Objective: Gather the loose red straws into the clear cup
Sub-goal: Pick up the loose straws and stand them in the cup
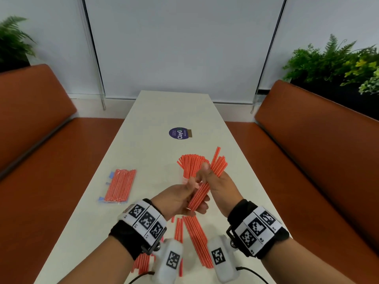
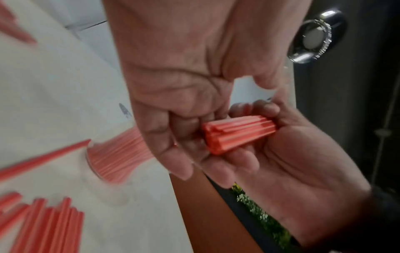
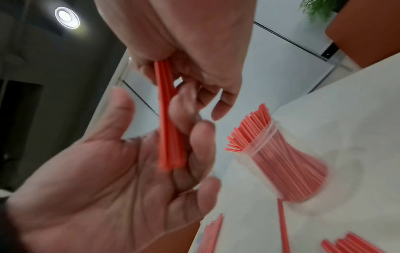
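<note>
Both my hands hold one bundle of red straws (image 1: 200, 195) in the air above the white table (image 1: 155, 111). My left hand (image 1: 179, 198) curls under its lower end and my right hand (image 1: 220, 184) grips it higher up. The bundle's end (image 2: 238, 135) shows between the two palms. Just behind the hands stands the clear cup (image 3: 270, 135), packed with upright red straws (image 1: 190, 165); the hands hide most of it in the head view. Loose red straws (image 1: 194, 232) lie on the table beneath my wrists, with more near the front edge (image 1: 141, 261).
A flat sealed packet of red straws (image 1: 120, 185) lies at the left of the table. A round purple sticker (image 1: 178, 134) sits farther back. Orange benches (image 1: 51, 160) (image 1: 307, 160) flank the narrow table, and green plants (image 1: 332, 64) stand behind them.
</note>
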Action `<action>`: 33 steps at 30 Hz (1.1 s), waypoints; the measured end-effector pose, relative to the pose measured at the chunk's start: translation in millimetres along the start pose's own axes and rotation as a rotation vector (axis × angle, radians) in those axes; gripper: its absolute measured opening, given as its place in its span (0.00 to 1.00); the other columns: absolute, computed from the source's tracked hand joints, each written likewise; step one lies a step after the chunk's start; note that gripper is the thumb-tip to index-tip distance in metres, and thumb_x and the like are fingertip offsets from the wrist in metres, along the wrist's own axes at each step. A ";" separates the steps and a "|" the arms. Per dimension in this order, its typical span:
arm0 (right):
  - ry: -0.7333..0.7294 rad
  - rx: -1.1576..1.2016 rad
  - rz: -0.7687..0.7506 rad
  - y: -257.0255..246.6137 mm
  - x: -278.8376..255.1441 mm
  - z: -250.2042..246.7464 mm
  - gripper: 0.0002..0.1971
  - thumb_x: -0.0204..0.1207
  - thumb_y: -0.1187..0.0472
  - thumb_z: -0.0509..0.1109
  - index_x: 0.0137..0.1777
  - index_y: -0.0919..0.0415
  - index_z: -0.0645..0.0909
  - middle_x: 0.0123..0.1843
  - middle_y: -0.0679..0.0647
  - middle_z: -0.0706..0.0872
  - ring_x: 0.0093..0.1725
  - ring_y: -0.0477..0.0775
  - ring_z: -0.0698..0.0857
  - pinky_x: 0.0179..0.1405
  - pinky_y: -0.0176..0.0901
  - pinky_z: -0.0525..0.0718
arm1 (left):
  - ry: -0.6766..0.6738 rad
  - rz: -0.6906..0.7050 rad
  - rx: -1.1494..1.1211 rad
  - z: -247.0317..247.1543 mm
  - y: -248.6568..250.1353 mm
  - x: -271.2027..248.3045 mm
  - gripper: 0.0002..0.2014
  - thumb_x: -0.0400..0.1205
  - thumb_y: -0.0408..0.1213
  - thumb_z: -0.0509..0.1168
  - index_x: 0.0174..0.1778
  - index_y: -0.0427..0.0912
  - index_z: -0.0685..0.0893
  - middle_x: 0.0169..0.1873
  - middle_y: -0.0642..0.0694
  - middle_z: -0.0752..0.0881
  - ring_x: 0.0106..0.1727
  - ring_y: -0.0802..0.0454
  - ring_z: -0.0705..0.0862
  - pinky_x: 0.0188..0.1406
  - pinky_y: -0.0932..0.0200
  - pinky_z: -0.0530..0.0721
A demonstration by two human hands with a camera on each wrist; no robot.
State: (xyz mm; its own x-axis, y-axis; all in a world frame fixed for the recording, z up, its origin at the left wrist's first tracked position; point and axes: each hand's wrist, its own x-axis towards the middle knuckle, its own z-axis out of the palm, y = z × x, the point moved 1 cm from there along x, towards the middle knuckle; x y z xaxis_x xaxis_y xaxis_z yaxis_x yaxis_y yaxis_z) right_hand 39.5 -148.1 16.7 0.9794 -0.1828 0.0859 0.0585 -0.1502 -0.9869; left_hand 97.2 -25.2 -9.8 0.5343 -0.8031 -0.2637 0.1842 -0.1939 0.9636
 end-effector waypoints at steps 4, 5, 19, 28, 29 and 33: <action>-0.081 -0.057 0.121 7.0 -0.1 -3.9 0.27 0.70 0.35 0.53 0.28 0.60 0.70 0.23 0.48 0.74 0.20 0.42 0.74 0.24 0.30 0.76 | -0.151 0.007 0.023 11.0 -2.1 -0.6 0.12 0.76 0.47 0.64 0.44 0.41 0.79 0.28 0.53 0.90 0.33 0.61 0.89 0.43 0.67 0.87; -0.103 -0.072 0.130 8.1 -0.1 -2.8 0.26 0.70 0.35 0.54 0.27 0.58 0.71 0.21 0.46 0.74 0.20 0.42 0.73 0.24 0.31 0.74 | -0.173 -0.006 0.009 14.9 -1.5 -1.5 0.08 0.79 0.41 0.61 0.42 0.39 0.79 0.26 0.52 0.90 0.31 0.61 0.89 0.41 0.65 0.87; 0.082 -0.216 0.112 12.4 16.2 -28.3 0.15 0.80 0.57 0.66 0.40 0.70 0.80 0.21 0.51 0.74 0.20 0.47 0.70 0.24 0.36 0.72 | 0.535 0.059 0.387 -4.1 -0.7 10.1 0.11 0.84 0.48 0.55 0.48 0.46 0.76 0.39 0.55 0.80 0.44 0.54 0.81 0.45 0.61 0.78; 0.296 -0.412 0.020 32.3 78.1 -17.1 0.09 0.79 0.57 0.66 0.38 0.57 0.80 0.32 0.46 0.81 0.29 0.39 0.77 0.31 0.33 0.73 | 0.778 -0.181 -0.006 -43.9 -16.6 79.6 0.22 0.82 0.40 0.61 0.71 0.43 0.66 0.54 0.35 0.82 0.34 0.42 0.83 0.40 0.48 0.86; 0.190 -0.485 0.061 35.6 83.0 -16.3 0.12 0.79 0.58 0.67 0.32 0.54 0.76 0.29 0.46 0.79 0.28 0.40 0.76 0.29 0.33 0.72 | 0.790 -0.179 -0.038 -43.5 -19.1 84.1 0.21 0.82 0.39 0.60 0.71 0.43 0.67 0.53 0.34 0.83 0.36 0.40 0.84 0.43 0.46 0.87; 0.027 -0.615 0.178 40.0 95.4 -20.5 0.16 0.72 0.65 0.73 0.28 0.51 0.73 0.29 0.45 0.77 0.32 0.46 0.77 0.35 0.36 0.74 | 0.790 -0.173 -0.147 -38.4 -21.0 91.6 0.19 0.83 0.36 0.57 0.71 0.45 0.67 0.44 0.35 0.83 0.41 0.35 0.85 0.53 0.39 0.87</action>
State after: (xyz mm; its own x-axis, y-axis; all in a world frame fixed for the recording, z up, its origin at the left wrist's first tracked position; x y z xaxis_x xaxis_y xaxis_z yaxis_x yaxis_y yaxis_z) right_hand 131.3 -191.4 -11.8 0.9583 -0.2793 -0.0605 -0.2338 -0.6443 -0.7282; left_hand 173.9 -73.0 -55.9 0.9016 -0.1245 -0.4143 0.3940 -0.1590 0.9053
